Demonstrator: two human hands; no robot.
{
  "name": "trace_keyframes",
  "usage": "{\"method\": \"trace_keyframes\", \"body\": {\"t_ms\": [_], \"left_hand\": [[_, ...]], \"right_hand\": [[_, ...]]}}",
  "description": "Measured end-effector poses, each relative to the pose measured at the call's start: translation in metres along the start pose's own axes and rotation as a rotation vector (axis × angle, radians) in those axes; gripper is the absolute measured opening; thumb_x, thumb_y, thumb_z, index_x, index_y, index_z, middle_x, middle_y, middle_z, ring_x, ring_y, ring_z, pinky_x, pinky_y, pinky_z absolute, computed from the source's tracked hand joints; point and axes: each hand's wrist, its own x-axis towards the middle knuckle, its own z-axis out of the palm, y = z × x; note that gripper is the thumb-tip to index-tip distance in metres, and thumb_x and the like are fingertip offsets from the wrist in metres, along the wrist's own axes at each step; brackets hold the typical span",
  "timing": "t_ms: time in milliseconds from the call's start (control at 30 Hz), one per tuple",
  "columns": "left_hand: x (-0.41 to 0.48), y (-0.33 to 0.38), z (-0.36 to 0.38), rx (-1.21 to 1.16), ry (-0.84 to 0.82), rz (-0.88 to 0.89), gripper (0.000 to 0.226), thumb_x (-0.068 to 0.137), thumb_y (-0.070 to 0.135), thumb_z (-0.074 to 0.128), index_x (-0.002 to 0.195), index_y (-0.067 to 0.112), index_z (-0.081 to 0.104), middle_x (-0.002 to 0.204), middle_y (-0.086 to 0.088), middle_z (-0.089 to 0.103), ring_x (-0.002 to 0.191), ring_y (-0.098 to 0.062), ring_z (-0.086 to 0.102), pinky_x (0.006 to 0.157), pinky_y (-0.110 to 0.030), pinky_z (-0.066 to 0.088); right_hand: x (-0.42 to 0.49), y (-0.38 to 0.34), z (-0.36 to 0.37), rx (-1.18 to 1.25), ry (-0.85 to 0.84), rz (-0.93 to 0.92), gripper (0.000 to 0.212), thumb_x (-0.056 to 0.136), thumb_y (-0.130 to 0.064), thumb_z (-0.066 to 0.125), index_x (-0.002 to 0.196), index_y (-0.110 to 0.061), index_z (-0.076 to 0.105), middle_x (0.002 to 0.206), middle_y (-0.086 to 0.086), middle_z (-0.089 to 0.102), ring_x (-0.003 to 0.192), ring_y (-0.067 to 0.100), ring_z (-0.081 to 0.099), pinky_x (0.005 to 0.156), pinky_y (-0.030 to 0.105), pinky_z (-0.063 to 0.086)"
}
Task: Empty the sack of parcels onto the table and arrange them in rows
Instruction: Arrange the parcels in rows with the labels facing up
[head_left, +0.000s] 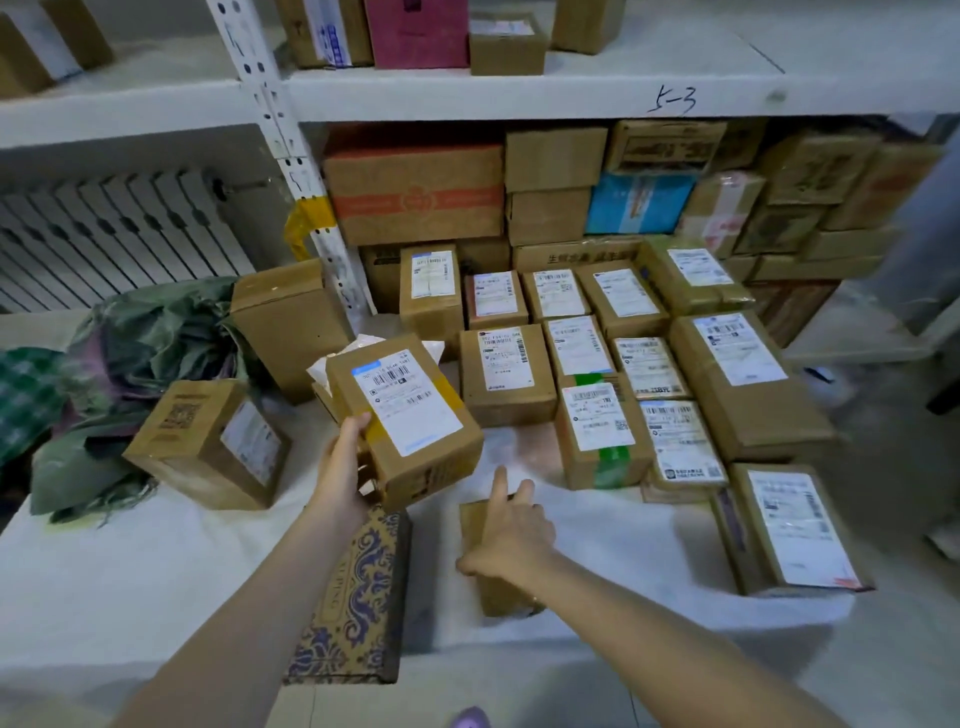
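Right hand (511, 540) clamps over a small plain parcel (501, 597) near the table's (130, 571) front edge, thumb on one side, fingers draped across the top. No label shows; I judge it needs turning. Just left, a patterned box (353, 597) lies at the front edge. Left hand (343, 467) grips a labelled parcel (410, 415) by its near corner, lifted and tilted, label up, likely bound for the rows (623, 374) filling the right half. Two loose parcels (208, 441) and the slumped green sack (135, 353) sit far left.
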Motion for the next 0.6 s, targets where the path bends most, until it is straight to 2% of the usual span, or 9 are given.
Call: {"method": "trace_keyframes", "body": {"t_ms": [100, 167, 267, 333, 400, 467, 500, 533, 600], "left_hand": [[-0.004, -0.001, -0.001, 0.009, -0.022, -0.026, 0.046, 0.083, 0.047, 0.063, 0.121, 0.023, 0.057, 0.110, -0.006, 0.069, 0.105, -0.025, 0.063, 0.101, -0.046, 0.045], [-0.006, -0.004, 0.003, 0.050, -0.035, -0.025, 0.043, 0.084, 0.044, 0.064, 0.119, 0.021, 0.057, 0.107, -0.007, 0.070, 0.099, -0.025, 0.065, 0.096, -0.045, 0.049], [-0.010, -0.017, 0.019, 0.095, -0.095, -0.013, 0.028, 0.089, 0.039, 0.061, 0.110, 0.020, 0.061, 0.098, -0.008, 0.071, 0.086, -0.023, 0.067, 0.074, -0.037, 0.052], [-0.011, -0.030, 0.033, 0.107, -0.127, -0.044, 0.026, 0.089, 0.040, 0.060, 0.106, 0.020, 0.063, 0.098, -0.009, 0.072, 0.088, -0.026, 0.067, 0.080, -0.041, 0.052], [-0.012, -0.040, 0.048, 0.102, -0.171, -0.099, 0.033, 0.084, 0.044, 0.062, 0.106, 0.019, 0.066, 0.100, -0.009, 0.073, 0.092, -0.029, 0.067, 0.089, -0.044, 0.050], [-0.012, -0.053, 0.061, 0.122, -0.233, -0.145, 0.059, 0.067, 0.051, 0.069, 0.114, 0.016, 0.065, 0.103, -0.009, 0.071, 0.095, -0.030, 0.063, 0.086, -0.043, 0.046], [-0.012, -0.060, 0.065, 0.151, -0.252, -0.143, 0.069, 0.060, 0.051, 0.070, 0.117, 0.014, 0.064, 0.103, -0.011, 0.069, 0.095, -0.030, 0.061, 0.082, -0.042, 0.044], [-0.012, -0.068, 0.070, 0.179, -0.259, -0.141, 0.071, 0.059, 0.050, 0.070, 0.119, 0.013, 0.063, 0.104, -0.013, 0.068, 0.095, -0.030, 0.061, 0.079, -0.041, 0.044], [-0.013, -0.083, 0.072, 0.184, -0.248, -0.175, 0.055, 0.075, 0.047, 0.065, 0.119, 0.014, 0.063, 0.109, -0.014, 0.070, 0.099, -0.032, 0.065, 0.081, -0.041, 0.050]], "right_hand": [[0.013, 0.031, -0.034, 0.392, 0.001, 0.044, 0.106, 0.061, -0.039, 0.083, 0.139, -0.013, 0.016, 0.137, 0.013, 0.030, 0.122, 0.031, 0.047, 0.097, 0.036, 0.045], [0.025, 0.056, -0.070, 0.674, 0.007, 0.058, 0.090, 0.063, -0.030, 0.083, 0.134, -0.012, 0.030, 0.132, 0.008, 0.047, 0.117, 0.026, 0.051, 0.099, 0.036, 0.045], [0.028, 0.087, -0.119, 1.036, -0.039, 0.020, 0.066, 0.068, -0.025, 0.076, 0.126, -0.014, 0.046, 0.114, 0.005, 0.067, 0.103, 0.022, 0.064, 0.090, 0.039, 0.052], [0.026, 0.104, -0.139, 1.182, -0.008, 0.004, 0.057, 0.072, -0.024, 0.073, 0.124, -0.018, 0.052, 0.107, 0.005, 0.071, 0.099, 0.023, 0.067, 0.078, 0.036, 0.053], [0.027, 0.116, -0.149, 1.250, 0.025, 0.000, 0.064, 0.067, -0.029, 0.074, 0.127, -0.018, 0.053, 0.108, 0.005, 0.072, 0.100, 0.023, 0.067, 0.073, 0.034, 0.051], [0.029, 0.127, -0.152, 1.363, 0.059, -0.007, 0.067, 0.066, -0.032, 0.073, 0.129, -0.018, 0.054, 0.110, 0.006, 0.072, 0.102, 0.023, 0.068, 0.078, 0.035, 0.053], [0.030, 0.132, -0.152, 1.447, 0.073, -0.004, 0.061, 0.072, -0.031, 0.072, 0.129, -0.017, 0.055, 0.113, 0.007, 0.071, 0.105, 0.023, 0.067, 0.085, 0.038, 0.054], [0.031, 0.137, -0.153, 1.521, 0.078, 0.002, 0.052, 0.080, -0.029, 0.068, 0.128, -0.015, 0.057, 0.115, 0.008, 0.071, 0.107, 0.024, 0.066, 0.092, 0.041, 0.052], [0.033, 0.147, -0.153, 1.635, 0.056, 0.004, 0.039, 0.090, -0.025, 0.059, 0.127, -0.013, 0.059, 0.119, 0.010, 0.069, 0.112, 0.027, 0.064, 0.101, 0.046, 0.046]]}}
